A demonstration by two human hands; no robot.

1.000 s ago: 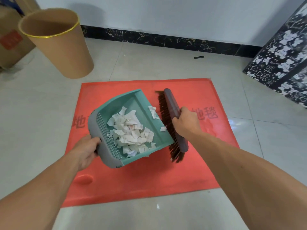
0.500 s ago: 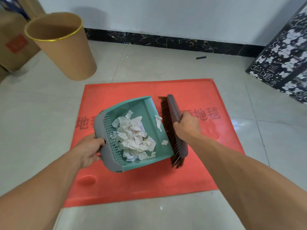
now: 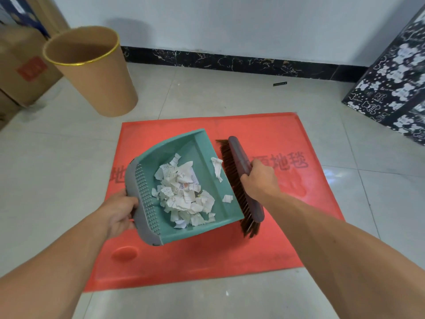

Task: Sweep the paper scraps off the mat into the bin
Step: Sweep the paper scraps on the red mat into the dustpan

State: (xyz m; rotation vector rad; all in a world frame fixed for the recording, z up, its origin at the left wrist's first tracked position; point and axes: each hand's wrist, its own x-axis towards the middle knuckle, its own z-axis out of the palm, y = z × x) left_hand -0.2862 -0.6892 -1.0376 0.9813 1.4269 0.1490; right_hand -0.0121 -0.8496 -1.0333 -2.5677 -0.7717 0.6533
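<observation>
While our left hand [image 3: 119, 210] curls its grip round the grey rear edge of the teal dustpan [image 3: 195, 143], our right hand [image 3: 259, 180] has its grip clamped on the back of the dark brush [image 3: 239, 155], whose brown bristles lie against the pan's open lip. Inside the pan we see the paper scraps [image 3: 184, 194] heaped toward the grey end, with two loose pieces nearer the bristles. Pan and brush are over the red mat [image 3: 264, 245], which lies on the tiled floor [image 3: 230, 100]. Beyond the mat's far left corner stands the brown bin [image 3: 101, 84], gold-rimmed and apart from the mat, with a cardboard box [image 3: 20, 72] behind it and a black patterned box [image 3: 395, 84] at far right.
</observation>
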